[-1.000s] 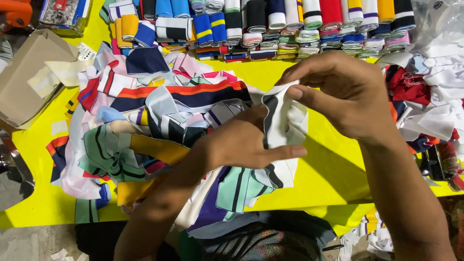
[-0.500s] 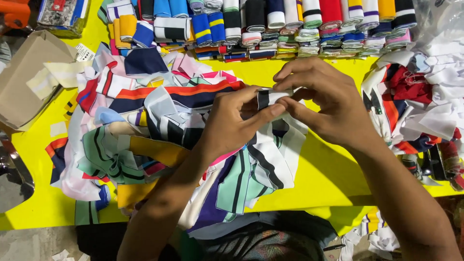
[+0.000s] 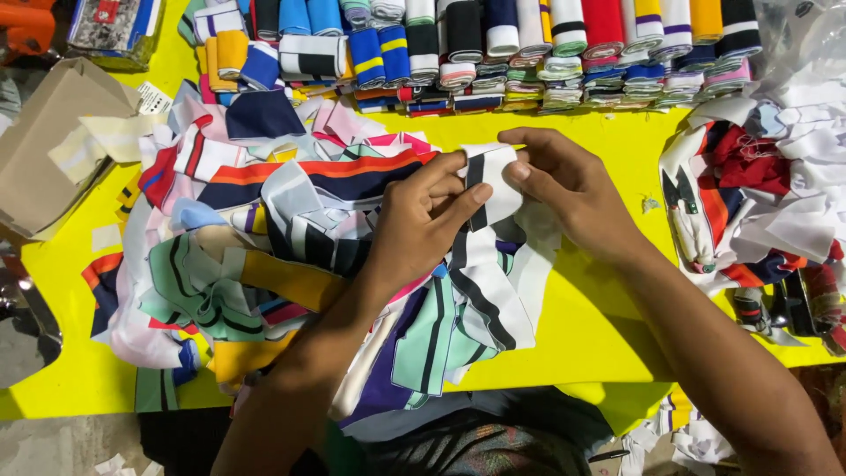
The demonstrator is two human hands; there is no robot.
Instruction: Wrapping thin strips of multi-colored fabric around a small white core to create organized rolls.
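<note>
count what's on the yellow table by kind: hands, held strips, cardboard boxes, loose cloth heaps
hands: 2, left hand and right hand
held strips: 1, black-striped white strip
cardboard boxes: 1, cardboard box
loose cloth heaps: 2, left heap and right heap
total: 6

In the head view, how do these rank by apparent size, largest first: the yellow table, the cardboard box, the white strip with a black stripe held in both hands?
1. Yellow table, far the largest.
2. Cardboard box, partly cut off at the left edge.
3. White strip, partly covered by both hands, so its place below the box is unsure.
</note>
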